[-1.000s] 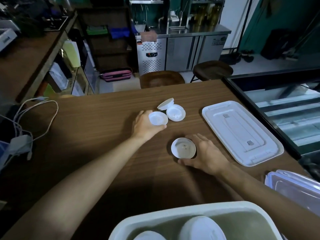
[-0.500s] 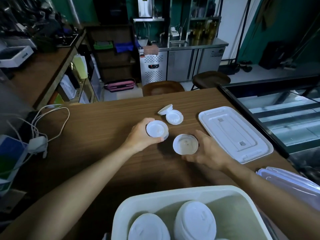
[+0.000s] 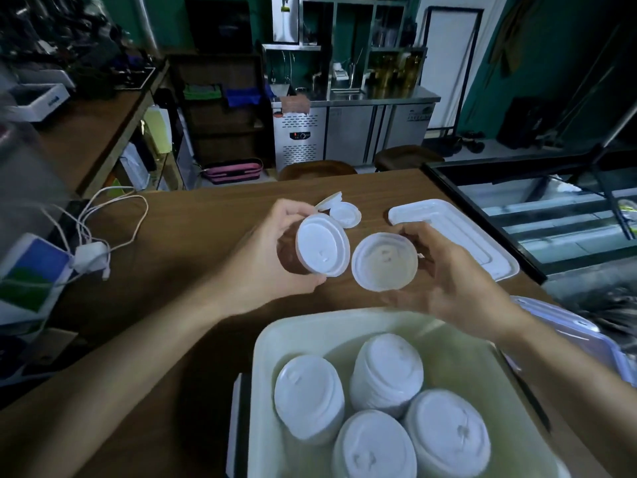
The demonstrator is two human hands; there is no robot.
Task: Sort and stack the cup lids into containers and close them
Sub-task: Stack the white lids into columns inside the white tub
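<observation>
Since each hand pinches its load only by a thin rim, a slip looks like the likeliest trouble. The left hand [image 3: 272, 257] curls thumb and fingers round a white cup lid [image 3: 322, 248] shown dome side up, while the right hand [image 3: 451, 274] grips a second lid [image 3: 384, 262], translucent, its hollow underside toward the camera. Both are raised above the worktop [image 3: 193, 236], side by side; whether their edges touch I cannot tell. Facing opposite ways, they probably won't nest unless one is turned, and forcing them could buckle the thin plastic. Below, the open container [image 3: 262, 343] holds four lid stacks [image 3: 308, 398] that lean — a dropped lid might tip one over. Two loose lids [image 3: 344, 213] lie on the worktop beyond the hands, near the flat container cover [image 3: 455, 232].
</observation>
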